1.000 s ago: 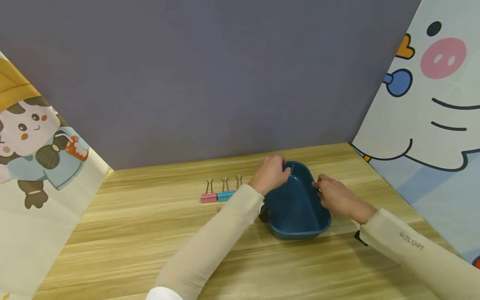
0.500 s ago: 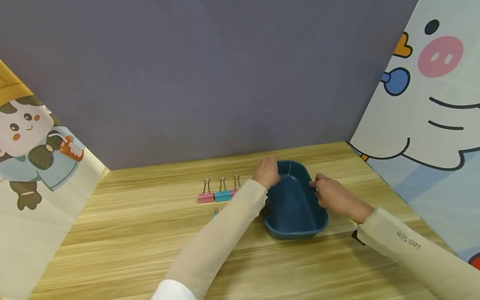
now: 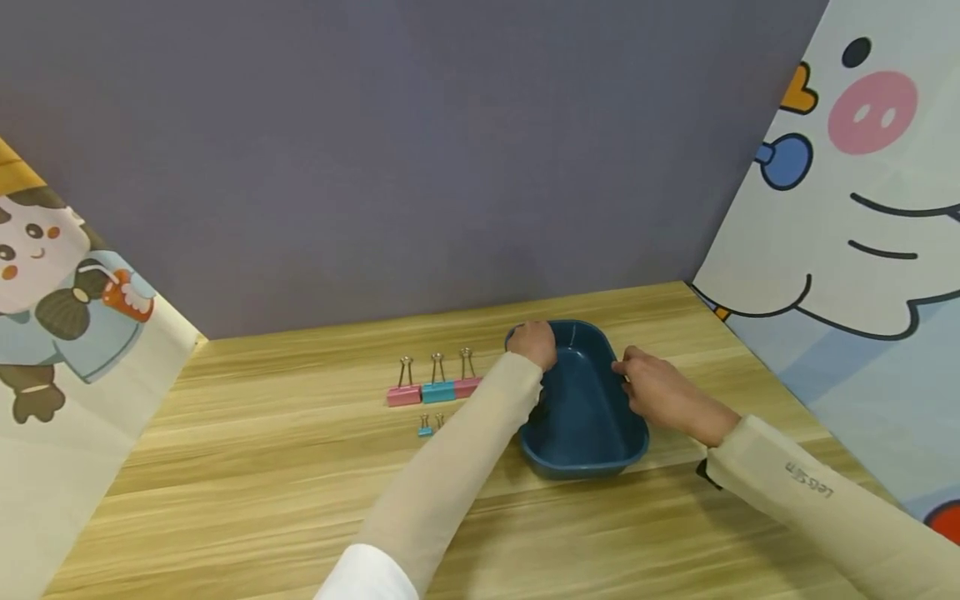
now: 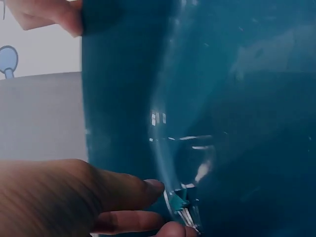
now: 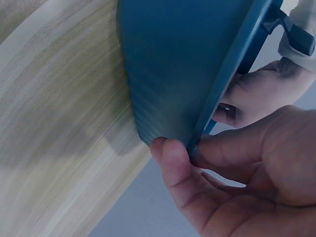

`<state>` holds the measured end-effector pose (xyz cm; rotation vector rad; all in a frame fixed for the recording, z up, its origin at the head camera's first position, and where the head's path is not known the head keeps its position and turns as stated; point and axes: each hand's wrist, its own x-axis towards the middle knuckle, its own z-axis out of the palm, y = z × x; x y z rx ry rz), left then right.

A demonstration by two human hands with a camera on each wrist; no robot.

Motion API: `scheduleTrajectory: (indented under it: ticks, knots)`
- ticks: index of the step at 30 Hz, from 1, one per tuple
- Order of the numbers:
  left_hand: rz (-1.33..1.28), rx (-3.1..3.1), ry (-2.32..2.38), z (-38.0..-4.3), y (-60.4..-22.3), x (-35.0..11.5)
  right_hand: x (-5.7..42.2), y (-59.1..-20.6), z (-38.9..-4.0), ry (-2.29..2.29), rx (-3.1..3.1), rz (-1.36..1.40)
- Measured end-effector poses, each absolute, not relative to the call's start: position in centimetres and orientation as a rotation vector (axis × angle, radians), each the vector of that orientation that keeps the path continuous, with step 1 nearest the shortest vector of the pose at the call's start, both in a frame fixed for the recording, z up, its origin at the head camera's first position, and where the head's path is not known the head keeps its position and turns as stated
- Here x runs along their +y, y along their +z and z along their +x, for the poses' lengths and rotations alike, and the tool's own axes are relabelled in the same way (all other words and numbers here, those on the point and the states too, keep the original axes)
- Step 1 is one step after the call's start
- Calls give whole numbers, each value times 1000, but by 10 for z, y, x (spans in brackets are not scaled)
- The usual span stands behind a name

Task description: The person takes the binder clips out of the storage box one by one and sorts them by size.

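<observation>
A dark blue plastic basin (image 3: 581, 429) stands on the wooden table in the head view. My right hand (image 3: 663, 396) pinches its right rim, thumb on one side and fingers on the other, as the right wrist view shows. My left hand (image 3: 534, 343) reaches over the rim into the far left corner, fingers bent downward. In the left wrist view a small teal binder clip (image 4: 179, 201) with silver handles lies in that corner, fingertips right at it; I cannot tell whether they grip it.
Left of the basin, larger binder clips stand in a row: pink (image 3: 404, 396), teal (image 3: 438, 392) and pink (image 3: 467, 387). In front of them is a small teal binder clip (image 3: 424, 431), with another partly behind the left sleeve (image 3: 457, 458). A grey partition (image 3: 420, 167) closes the back.
My left hand has moved left along the far rim and lowered into the basin's far left corner. My right hand keeps its hold on the right rim. The view has shifted slightly.
</observation>
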<state>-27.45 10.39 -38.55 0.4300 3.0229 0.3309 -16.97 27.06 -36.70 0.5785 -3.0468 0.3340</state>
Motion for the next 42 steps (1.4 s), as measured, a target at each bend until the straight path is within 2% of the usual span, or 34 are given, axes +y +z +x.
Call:
scheduleTrajectory:
  ticks: [28, 42]
  knots:
    - [499, 2924, 348, -276, -397, 114, 270, -366, -170, 300, -3051, 571]
    - [900, 2932, 474, -254, -347, 102, 270, -366, -172, 301, -3049, 584]
